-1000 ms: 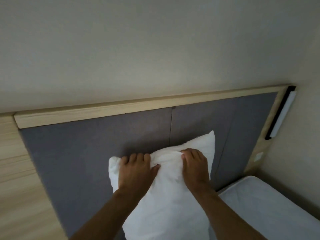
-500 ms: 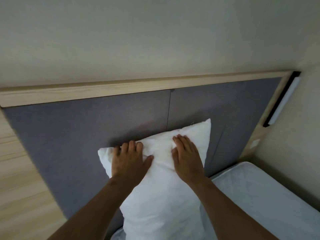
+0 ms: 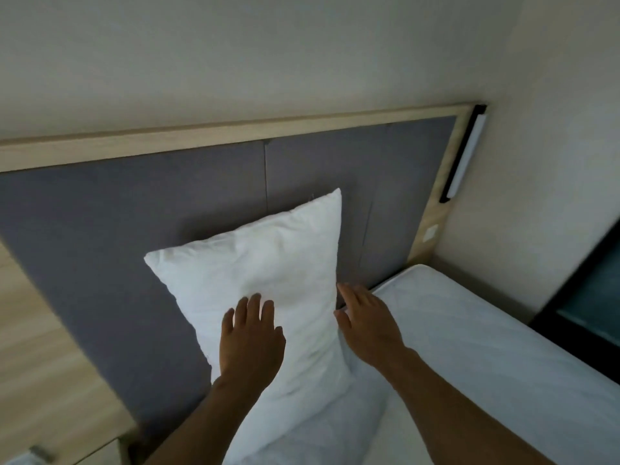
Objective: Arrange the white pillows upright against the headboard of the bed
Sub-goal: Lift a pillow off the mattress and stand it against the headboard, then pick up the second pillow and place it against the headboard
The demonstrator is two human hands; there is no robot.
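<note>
White pillow (image 3: 265, 280) stands on end on the mattress (image 3: 486, 347), leaning on the grey headboard (image 3: 117, 229). Left hand (image 3: 250, 340) flat, open on its face; right hand (image 3: 367, 325) open beside its edge. Risk: unsupported, soft filling may slump forward or sideways.

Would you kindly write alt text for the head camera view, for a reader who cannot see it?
A white pillow stands upright against a grey padded headboard, with the person's open left hand flat on its front and open right hand at its right edge. A white mattress extends to the right.
</note>
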